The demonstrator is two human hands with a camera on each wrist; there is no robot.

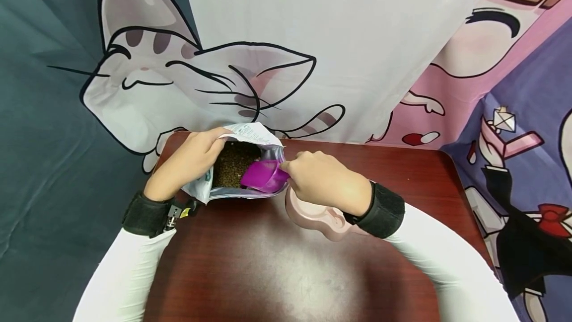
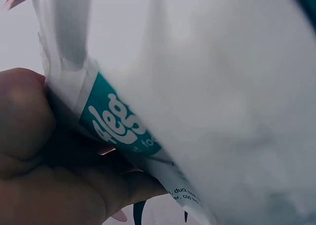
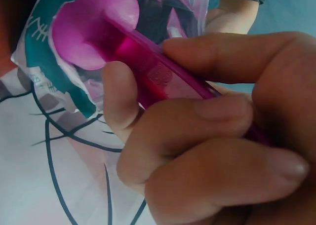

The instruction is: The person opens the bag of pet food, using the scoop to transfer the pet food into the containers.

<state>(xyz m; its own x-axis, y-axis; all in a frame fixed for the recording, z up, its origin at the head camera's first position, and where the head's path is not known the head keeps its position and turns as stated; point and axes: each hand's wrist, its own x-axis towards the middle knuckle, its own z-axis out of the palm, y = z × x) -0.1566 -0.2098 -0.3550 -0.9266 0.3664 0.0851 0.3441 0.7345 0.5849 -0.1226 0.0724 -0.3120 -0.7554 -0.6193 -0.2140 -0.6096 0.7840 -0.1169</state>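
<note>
An opened white and teal bag (image 1: 254,134) of small brown pellets (image 1: 230,165) stands on the table, its silvery mouth spread wide. My left hand (image 1: 192,160) grips the bag's left edge; in the left wrist view, thumb and fingers lie around the white bag wall (image 2: 197,96), beside a teal printed panel. At the bag's right side, my right hand (image 1: 323,180) holds a purple scoop (image 1: 265,175) by its handle. The scoop's bowl is inside the bag mouth, over the pellets. In the right wrist view, curled fingers (image 3: 182,131) wrap the scoop handle (image 3: 163,77).
A pale pink dish (image 1: 308,215) with rounded edges sits on the table, partly under my right hand and wrist. The reddish-brown table (image 1: 232,272) backs onto a white cloth (image 1: 335,24) with a cartoon cat. Patterned cloth (image 1: 527,173) hangs at the right.
</note>
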